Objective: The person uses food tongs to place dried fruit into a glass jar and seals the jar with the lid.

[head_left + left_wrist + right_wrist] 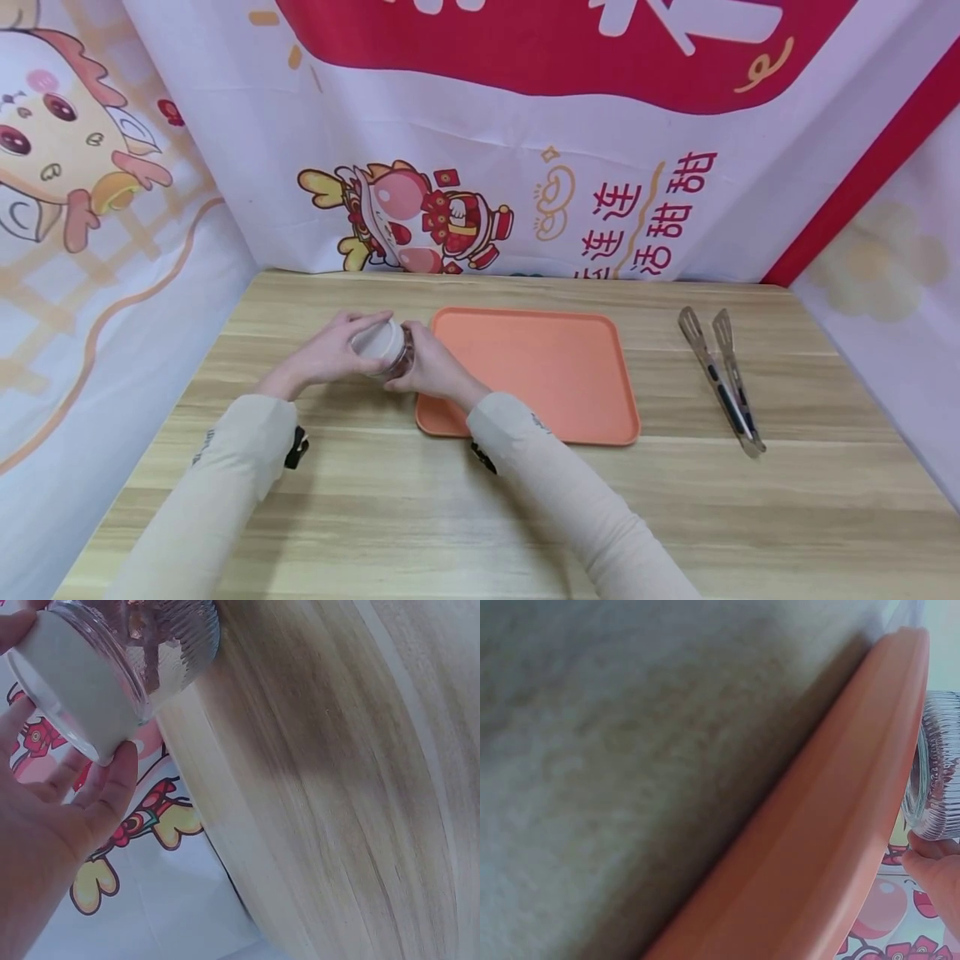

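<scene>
Over the left part of the table, both hands hold a ribbed clear glass jar (180,645) with a white lid (377,342). My left hand (330,348) grips the lid, its thumb and fingers spread around the edge. On the other side, my right hand (435,367) holds the glass body. The jar is tilted, its lid toward the left hand. Something dark reddish-brown shows through the glass. In the right wrist view, the jar's base (919,784) appears beyond the tray's edge, with the right thumb against the glass.
An orange tray (540,375) lies flat just right of the jar, partly under my right forearm. Metal tongs (722,383) with black grips lie spread on the table's right side. Printed cloth (465,117) hangs behind the wooden table (390,517) and along both sides.
</scene>
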